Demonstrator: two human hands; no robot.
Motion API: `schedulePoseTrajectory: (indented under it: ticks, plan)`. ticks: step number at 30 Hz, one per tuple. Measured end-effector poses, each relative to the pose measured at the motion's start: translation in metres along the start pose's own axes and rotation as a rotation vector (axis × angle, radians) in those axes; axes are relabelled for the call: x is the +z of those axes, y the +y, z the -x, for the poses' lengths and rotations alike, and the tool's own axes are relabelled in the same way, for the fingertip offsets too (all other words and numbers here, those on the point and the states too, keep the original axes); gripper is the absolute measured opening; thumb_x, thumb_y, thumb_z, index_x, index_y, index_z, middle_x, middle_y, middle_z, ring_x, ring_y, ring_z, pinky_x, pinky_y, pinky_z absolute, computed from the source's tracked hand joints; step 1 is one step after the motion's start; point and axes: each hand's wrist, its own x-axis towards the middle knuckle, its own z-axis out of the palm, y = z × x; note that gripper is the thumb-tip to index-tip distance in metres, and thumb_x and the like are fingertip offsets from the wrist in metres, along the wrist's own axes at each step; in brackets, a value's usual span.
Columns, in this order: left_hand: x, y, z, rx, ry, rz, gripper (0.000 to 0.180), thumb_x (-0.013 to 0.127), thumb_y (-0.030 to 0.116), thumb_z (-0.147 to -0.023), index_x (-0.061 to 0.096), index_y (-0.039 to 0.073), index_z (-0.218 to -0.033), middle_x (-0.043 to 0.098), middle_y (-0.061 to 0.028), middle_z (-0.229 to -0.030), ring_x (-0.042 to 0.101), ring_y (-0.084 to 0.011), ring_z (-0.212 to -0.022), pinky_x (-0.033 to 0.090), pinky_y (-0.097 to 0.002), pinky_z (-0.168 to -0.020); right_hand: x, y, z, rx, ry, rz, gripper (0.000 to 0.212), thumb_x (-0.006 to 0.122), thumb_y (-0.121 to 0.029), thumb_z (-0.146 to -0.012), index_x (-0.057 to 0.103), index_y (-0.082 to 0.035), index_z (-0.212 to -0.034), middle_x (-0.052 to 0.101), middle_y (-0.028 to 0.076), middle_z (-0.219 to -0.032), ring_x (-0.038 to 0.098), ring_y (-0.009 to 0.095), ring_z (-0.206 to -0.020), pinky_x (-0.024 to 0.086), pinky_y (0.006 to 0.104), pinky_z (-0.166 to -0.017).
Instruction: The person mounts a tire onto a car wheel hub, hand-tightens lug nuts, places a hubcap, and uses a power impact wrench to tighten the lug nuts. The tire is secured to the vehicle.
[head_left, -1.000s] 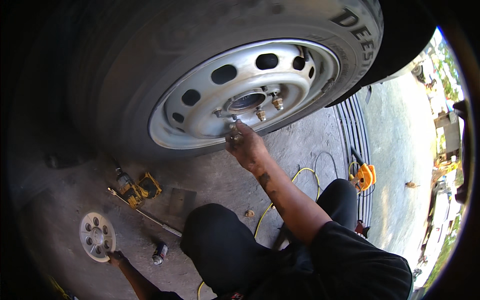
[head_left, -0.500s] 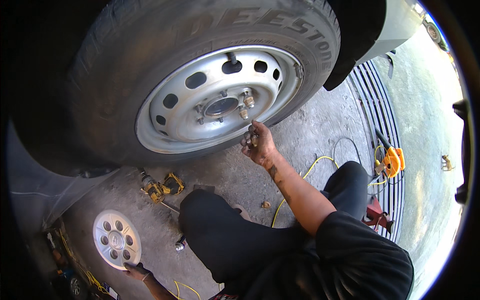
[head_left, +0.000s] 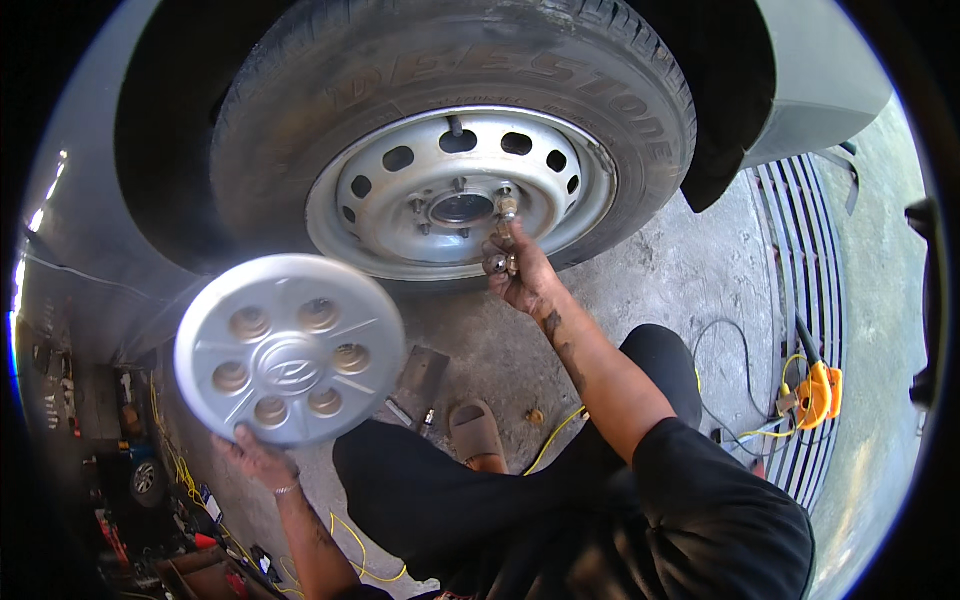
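Main change over the last second: wheel cover has come up from low over the floor at the left; now large in view, face toward the camera, at the lower left of the steel wheel, overlapping the edge of its tyre in this view; gap to the tyre cannot be judged

Left hand: fingers closed on the cover's lower-left rim, one digit over the front face, the rest mostly hidden behind; nothing else seen supporting the cover

Right hand: half a second ago apart from the studs and lower, now back at the right side of the hub; fingers curled around loose lug nuts, exact count hidden; thumb and forefinger tips close together just below the mounted nut, so cannot tell whether they grip a further nut or only touch there

Wheel: four bare studs visible, top, left and bottom of the hub; nuts only on the right side

Reading: nut handling looks unfinished, with most studs bare; both hands are now occupied near the wheel, and the raised cover probably hides the yellow drill seen earlier on the floor
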Motion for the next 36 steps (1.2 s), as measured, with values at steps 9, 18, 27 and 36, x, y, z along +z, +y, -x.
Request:
schedulePoseTrajectory:
  ticks: [9,18,27,36]
  plan:
    - [0.088,0.023,0.004,0.258,-0.352,-0.077,0.034,0.056,0.032,-0.102,0.055,-0.001,-0.111,0.061,-0.0133,-0.102,0.057,-0.0217,-0.096,0.044,-0.0373,-0.09,0.011,0.01,-0.014,-0.065,0.027,-0.175,0.043,0.039,-0.046,-0.105,0.056,-0.011,-0.09,0.057,0.001,-0.075,0.051,0.012,-0.059,0.04,0.0246,-0.048]
    - [0.119,-0.015,0.024,0.173,-0.622,-0.017,0.026,0.061,0.023,-0.099,0.059,-0.001,-0.11,0.068,-0.0138,-0.095,0.066,-0.0224,-0.086,0.051,-0.0354,-0.079,0.002,0.006,-0.004,0.05,-0.103,-0.218,0.046,0.033,-0.048,-0.106,0.057,-0.009,-0.098,0.062,0.003,-0.078,0.05,0.012,-0.054,0.038,0.026,-0.046]
    - [0.154,-0.017,0.021,0.141,-0.797,-0.056,0.025,0.062,0.019,-0.096,0.061,0.001,-0.114,0.068,-0.0198,-0.097,0.069,-0.0343,-0.089,0.052,-0.0412,-0.078,0.005,0.006,0.001,-0.151,-0.063,-0.154,0.03,0.041,-0.034,-0.106,0.052,-0.007,-0.099,0.061,0.004,-0.083,0.052,0.011,-0.058,0.042,0.0245,-0.047]
    - [0.159,-0.019,0.013,0.185,-0.797,-0.082,0.028,0.064,0.021,-0.096,0.063,0.002,-0.116,0.07,-0.0184,-0.101,0.068,-0.0292,-0.091,0.052,-0.0378,-0.083,0.01,-0.002,-0.004,-0.142,0.076,0.143,0.012,0.055,-0.018,-0.098,0.057,-0.007,-0.102,0.058,0.002,-0.083,0.051,0.011,-0.062,0.042,0.0262,-0.047]
